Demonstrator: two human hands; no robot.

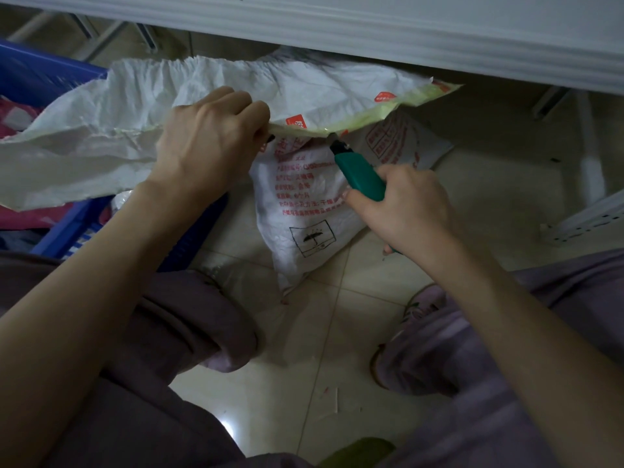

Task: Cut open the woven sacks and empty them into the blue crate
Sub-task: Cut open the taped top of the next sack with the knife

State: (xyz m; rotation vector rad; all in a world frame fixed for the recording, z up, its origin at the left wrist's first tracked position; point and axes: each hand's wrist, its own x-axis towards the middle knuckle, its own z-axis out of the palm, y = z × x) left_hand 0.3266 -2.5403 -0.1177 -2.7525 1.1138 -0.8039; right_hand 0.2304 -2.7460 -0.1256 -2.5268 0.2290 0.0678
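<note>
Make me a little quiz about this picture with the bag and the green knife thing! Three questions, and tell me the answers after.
1. True or false: the right hand grips the green cutter.
2. Where is the cutter's blade tip? A) against the yellow-green edge of the held white sack; B) flat on the floor tiles; C) in a trouser pocket.
3. Fill the gap: the left hand pinches the sack's edge, and the crate beside that arm is coloured ____.
Key: 1 true; 2 A; 3 blue.
</note>
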